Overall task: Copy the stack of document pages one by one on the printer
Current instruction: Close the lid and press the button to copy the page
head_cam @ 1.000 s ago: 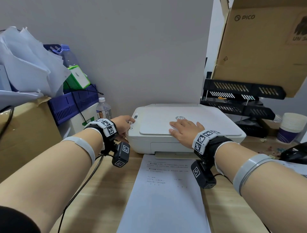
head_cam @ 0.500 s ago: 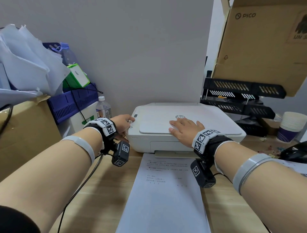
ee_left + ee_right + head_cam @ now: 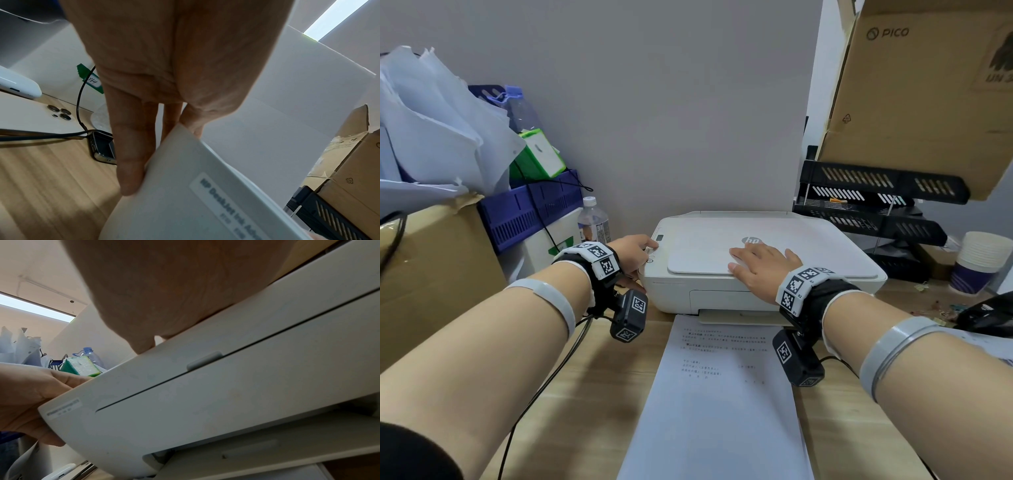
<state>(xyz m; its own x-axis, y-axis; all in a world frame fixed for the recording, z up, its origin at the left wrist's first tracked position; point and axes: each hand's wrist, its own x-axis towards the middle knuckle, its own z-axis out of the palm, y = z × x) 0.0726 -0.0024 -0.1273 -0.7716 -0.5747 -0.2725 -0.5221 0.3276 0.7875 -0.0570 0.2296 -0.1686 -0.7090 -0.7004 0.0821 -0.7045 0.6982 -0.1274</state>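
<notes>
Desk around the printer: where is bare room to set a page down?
Bare wood lies between the printed sheet and the cardboard box, crossed by a cable. Right of the printer is crowded: trays, cups.

The printer [image 3: 756,260] is showing off-white with a grey logo. The printed page [image 3: 719,394] is looking white with faint grey text. The tabletop [image 3: 592,394] is showing pale wood grain; the crate [image 3: 530,212] is showing purple-blue, and the letter trays [image 3: 876,192] are showing black.
</notes>
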